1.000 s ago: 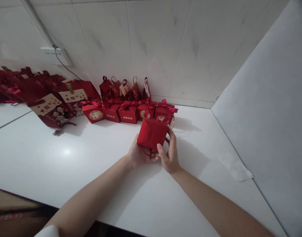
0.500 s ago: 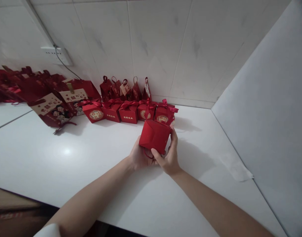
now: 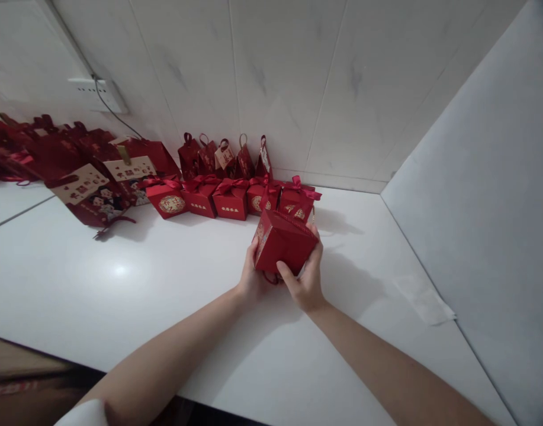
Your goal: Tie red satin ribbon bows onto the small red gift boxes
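Note:
A red box with a twisted red cord is held up over the white table, tilted, with a printed side facing left. My left hand grips it from the left and below, its fingers partly hidden behind the box. On the other side, my right hand holds the box, thumb across the near face and fingers round the right edge. Just behind it stands a row of red boxes with ribbon bows. Part of the cord loops beneath the box.
Several small red bags with loop handles stand against the tiled wall. Larger red bags crowd the left side near a power socket and cable. A whitish piece lies at the right by the side panel.
The box has turned in my hands, so its printed left side and more of the cord now show. My left fingers have come up along its left side.

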A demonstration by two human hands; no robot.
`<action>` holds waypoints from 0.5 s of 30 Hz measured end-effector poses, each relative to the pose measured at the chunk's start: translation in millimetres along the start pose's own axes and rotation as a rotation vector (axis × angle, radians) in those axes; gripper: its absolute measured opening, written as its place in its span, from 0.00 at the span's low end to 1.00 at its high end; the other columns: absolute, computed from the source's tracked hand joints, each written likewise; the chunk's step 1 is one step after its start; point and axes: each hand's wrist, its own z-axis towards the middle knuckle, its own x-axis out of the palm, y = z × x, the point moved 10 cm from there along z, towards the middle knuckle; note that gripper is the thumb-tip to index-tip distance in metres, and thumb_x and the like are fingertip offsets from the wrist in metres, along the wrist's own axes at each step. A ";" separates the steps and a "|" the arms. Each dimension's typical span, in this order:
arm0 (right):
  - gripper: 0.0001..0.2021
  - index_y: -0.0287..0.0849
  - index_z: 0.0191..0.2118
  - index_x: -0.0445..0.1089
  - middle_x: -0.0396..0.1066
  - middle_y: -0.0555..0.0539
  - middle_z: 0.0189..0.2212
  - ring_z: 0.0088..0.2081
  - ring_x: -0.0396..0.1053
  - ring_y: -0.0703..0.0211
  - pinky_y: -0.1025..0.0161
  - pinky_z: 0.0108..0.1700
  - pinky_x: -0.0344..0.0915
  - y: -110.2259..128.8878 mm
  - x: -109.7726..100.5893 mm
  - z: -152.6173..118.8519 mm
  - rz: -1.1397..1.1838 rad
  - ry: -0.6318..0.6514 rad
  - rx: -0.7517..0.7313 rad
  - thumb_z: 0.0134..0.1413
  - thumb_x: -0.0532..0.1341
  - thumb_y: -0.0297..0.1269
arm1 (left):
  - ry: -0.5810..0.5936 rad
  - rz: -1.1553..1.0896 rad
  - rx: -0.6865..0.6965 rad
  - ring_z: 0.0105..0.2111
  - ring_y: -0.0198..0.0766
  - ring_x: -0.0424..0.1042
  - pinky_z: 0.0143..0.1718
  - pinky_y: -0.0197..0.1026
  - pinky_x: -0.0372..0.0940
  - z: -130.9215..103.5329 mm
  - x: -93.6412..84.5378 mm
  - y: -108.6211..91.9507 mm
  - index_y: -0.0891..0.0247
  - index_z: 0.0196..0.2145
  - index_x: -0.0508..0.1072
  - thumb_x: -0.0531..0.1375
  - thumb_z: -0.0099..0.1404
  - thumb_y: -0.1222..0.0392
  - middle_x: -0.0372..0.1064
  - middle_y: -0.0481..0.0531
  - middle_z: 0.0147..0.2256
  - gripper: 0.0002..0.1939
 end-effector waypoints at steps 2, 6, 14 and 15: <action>0.43 0.46 0.69 0.37 0.43 0.37 0.68 0.68 0.48 0.44 0.40 0.67 0.52 0.1 -0.2 0.4 -0.005 -0.003 0.000 0.55 0.63 0.41 | 0.002 0.005 0.020 0.45 0.52 0.74 0.40 0.47 0.67 0.7 -0.7 -1.5 0.62 0.59 0.67 0.46 0.65 0.33 0.76 0.58 0.46 0.37; 0.42 0.46 0.68 0.38 0.43 0.37 0.68 0.68 0.48 0.45 0.41 0.67 0.52 -0.9 -0.3 1.3 -0.021 -0.007 0.003 0.55 0.63 0.41 | -0.019 -0.006 -0.013 0.43 0.52 0.74 0.35 0.45 0.67 2.1 -6.8 1.2 0.61 0.57 0.69 0.46 0.65 0.33 0.77 0.58 0.45 0.36; 0.42 0.46 0.68 0.41 0.45 0.36 0.68 0.67 0.51 0.45 0.43 0.65 0.55 -7.5 -0.3 0.4 -0.017 -0.022 0.036 0.54 0.65 0.41 | -0.045 0.019 -0.109 0.30 0.48 0.73 0.29 0.44 0.64 5.3 -21.8 10.5 0.64 0.47 0.76 0.45 0.61 0.28 0.76 0.57 0.29 0.39; 0.43 0.46 0.68 0.40 0.45 0.36 0.68 0.67 0.51 0.45 0.43 0.65 0.56 -8.1 -0.5 0.5 -0.010 -0.018 0.043 0.54 0.65 0.42 | -0.035 0.028 -0.109 0.29 0.47 0.73 0.29 0.44 0.64 5.4 -21.7 10.2 0.64 0.46 0.76 0.45 0.62 0.28 0.77 0.57 0.29 0.39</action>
